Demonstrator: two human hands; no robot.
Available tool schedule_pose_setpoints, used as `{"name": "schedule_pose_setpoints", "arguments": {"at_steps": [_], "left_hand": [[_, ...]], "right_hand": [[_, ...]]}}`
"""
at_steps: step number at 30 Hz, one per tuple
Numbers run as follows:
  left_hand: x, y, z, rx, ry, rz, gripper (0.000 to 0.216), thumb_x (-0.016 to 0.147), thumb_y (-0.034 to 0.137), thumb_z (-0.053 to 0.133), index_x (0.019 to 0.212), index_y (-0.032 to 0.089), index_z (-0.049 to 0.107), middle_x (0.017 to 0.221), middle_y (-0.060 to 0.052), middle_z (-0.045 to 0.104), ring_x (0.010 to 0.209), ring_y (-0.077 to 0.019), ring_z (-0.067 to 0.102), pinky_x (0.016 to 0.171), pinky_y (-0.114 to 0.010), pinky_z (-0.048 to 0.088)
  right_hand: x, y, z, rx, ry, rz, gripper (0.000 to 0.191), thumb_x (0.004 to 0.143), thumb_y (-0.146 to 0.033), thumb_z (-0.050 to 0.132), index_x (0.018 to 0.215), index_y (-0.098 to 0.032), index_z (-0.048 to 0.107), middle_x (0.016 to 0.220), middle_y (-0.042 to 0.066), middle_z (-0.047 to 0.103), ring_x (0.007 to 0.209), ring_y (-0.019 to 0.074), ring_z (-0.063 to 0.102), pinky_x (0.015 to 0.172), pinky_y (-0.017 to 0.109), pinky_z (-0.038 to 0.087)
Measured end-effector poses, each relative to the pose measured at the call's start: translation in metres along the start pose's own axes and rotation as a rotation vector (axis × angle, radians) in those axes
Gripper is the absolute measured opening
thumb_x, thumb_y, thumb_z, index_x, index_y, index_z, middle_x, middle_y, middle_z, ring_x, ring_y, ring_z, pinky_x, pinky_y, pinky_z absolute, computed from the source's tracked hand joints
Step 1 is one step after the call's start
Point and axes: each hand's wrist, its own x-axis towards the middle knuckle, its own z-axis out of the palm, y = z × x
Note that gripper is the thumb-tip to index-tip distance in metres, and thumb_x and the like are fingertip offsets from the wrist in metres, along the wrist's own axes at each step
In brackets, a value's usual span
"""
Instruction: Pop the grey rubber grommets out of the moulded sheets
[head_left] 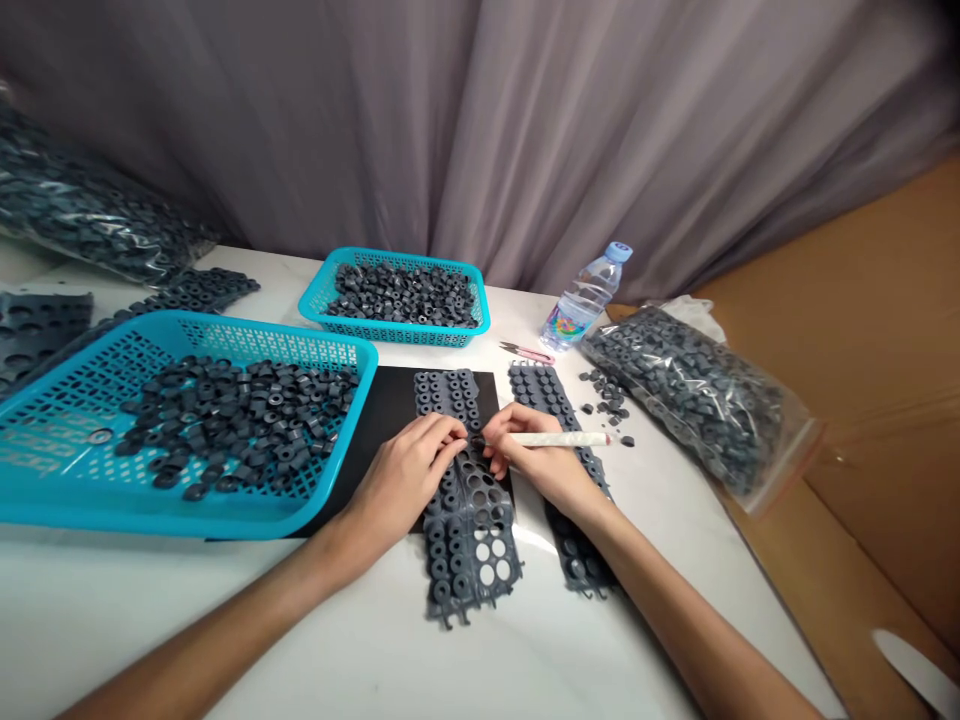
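A dark grey rubber sheet (456, 555) with rows of ring-shaped parts and several punched-out holes lies in front of me, partly over a black mat (397, 390). My left hand (409, 468) rests over its left side, thumb and forefinger pinched together near a small dark part; whether they hold it is hidden. Closed around a white pen-like stick (562, 439), my right hand (536, 460) has its fingertips at the same spot on the sheet. The stick's back end points right. Under my right wrist lies a second grey sheet (541, 388) of round parts.
Two blue baskets (356, 350) (484, 310) hold small dark rubber parts. A water bottle (585, 300), pink-handled thread snips (527, 353) and loose bits (609, 390) lie beyond my right hand. Bags of parts (697, 400) (90, 205) flank the table; cardboard (862, 350) stands right.
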Motion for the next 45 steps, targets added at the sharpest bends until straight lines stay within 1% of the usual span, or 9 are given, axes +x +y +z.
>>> {"name": "schedule_pose_setpoints", "arguments": {"at_steps": [5, 12, 28, 31, 35, 38, 42, 43, 45], "left_hand": [[0.0, -0.001, 0.002, 0.107, -0.003, 0.06, 0.007, 0.104, 0.023, 0.056, 0.108, 0.024, 0.062, 0.106, 0.0, 0.069, 0.101, -0.0201, 0.067, 0.09, -0.034, 0.052], [0.003, 0.001, -0.002, 0.354, -0.079, 0.19, 0.013, 0.105, 0.026, 0.054, 0.113, 0.022, 0.064, 0.109, -0.004, 0.068, 0.102, -0.0225, 0.066, 0.091, -0.037, 0.053], [0.006, 0.004, -0.007, 0.33, -0.125, 0.164, 0.018, 0.106, 0.025, 0.053, 0.118, 0.022, 0.065, 0.113, -0.004, 0.069, 0.105, -0.0231, 0.066, 0.097, -0.039, 0.05], [0.007, 0.008, -0.008, 0.347, -0.124, 0.161, 0.017, 0.105, 0.027, 0.054, 0.116, 0.022, 0.066, 0.112, -0.004, 0.069, 0.105, -0.0236, 0.066, 0.094, -0.038, 0.051], [0.007, 0.015, -0.007, 0.391, -0.127, 0.178, 0.016, 0.105, 0.022, 0.052, 0.104, 0.019, 0.068, 0.102, -0.005, 0.071, 0.098, -0.0236, 0.068, 0.082, -0.035, 0.053], [0.006, 0.012, -0.003, 0.261, -0.079, 0.133, 0.018, 0.105, 0.021, 0.051, 0.098, 0.02, 0.067, 0.096, -0.004, 0.071, 0.092, -0.0214, 0.07, 0.078, -0.031, 0.055], [0.008, -0.005, -0.004, -0.193, 0.136, -0.155, 0.021, 0.105, 0.035, 0.051, 0.097, 0.021, 0.064, 0.094, -0.003, 0.069, 0.081, -0.0176, 0.073, 0.069, -0.026, 0.061], [0.009, -0.01, -0.006, -0.283, 0.143, -0.204, 0.023, 0.104, 0.039, 0.051, 0.097, 0.021, 0.064, 0.094, -0.003, 0.068, 0.078, -0.0175, 0.074, 0.067, -0.026, 0.062], [0.009, -0.015, -0.01, -0.389, 0.083, -0.218, 0.025, 0.103, 0.042, 0.053, 0.098, 0.02, 0.065, 0.098, -0.004, 0.068, 0.081, -0.0179, 0.074, 0.07, -0.028, 0.063]], "right_hand": [[0.0, 0.003, 0.003, -0.039, -0.008, -0.01, 0.003, 0.085, -0.021, 0.061, 0.087, -0.019, 0.063, 0.074, 0.001, 0.07, 0.057, 0.0137, 0.067, 0.054, 0.024, 0.055], [0.002, 0.007, 0.0, -0.065, 0.003, -0.003, 0.003, 0.085, -0.02, 0.061, 0.088, -0.019, 0.063, 0.074, 0.001, 0.07, 0.056, 0.0137, 0.068, 0.053, 0.023, 0.056], [0.001, 0.009, 0.001, -0.111, -0.005, -0.022, 0.003, 0.087, -0.019, 0.061, 0.089, -0.019, 0.063, 0.074, 0.0, 0.07, 0.058, 0.0139, 0.068, 0.053, 0.022, 0.055], [0.0, 0.008, 0.002, -0.134, -0.006, -0.029, 0.004, 0.087, -0.019, 0.06, 0.089, -0.019, 0.063, 0.074, 0.0, 0.07, 0.059, 0.0143, 0.068, 0.054, 0.022, 0.054], [-0.001, 0.005, 0.004, -0.163, -0.002, -0.013, 0.002, 0.088, -0.021, 0.06, 0.087, -0.02, 0.062, 0.072, 0.0, 0.068, 0.059, 0.0149, 0.067, 0.054, 0.023, 0.054], [-0.003, 0.001, 0.007, -0.216, 0.013, -0.002, 0.004, 0.089, -0.023, 0.061, 0.086, -0.02, 0.062, 0.069, -0.001, 0.067, 0.059, 0.0149, 0.066, 0.054, 0.023, 0.053], [-0.006, 0.001, 0.01, -0.254, 0.026, 0.008, 0.004, 0.088, -0.023, 0.061, 0.087, -0.019, 0.064, 0.071, 0.0, 0.068, 0.062, 0.0153, 0.069, 0.055, 0.022, 0.053], [-0.007, 0.001, 0.01, -0.251, 0.029, 0.011, 0.005, 0.088, -0.023, 0.061, 0.087, -0.019, 0.064, 0.072, 0.001, 0.069, 0.062, 0.0153, 0.069, 0.055, 0.022, 0.054], [-0.006, 0.003, 0.008, -0.231, 0.031, 0.015, 0.005, 0.088, -0.023, 0.061, 0.088, -0.019, 0.065, 0.073, 0.001, 0.069, 0.063, 0.0151, 0.069, 0.056, 0.022, 0.054]]}}
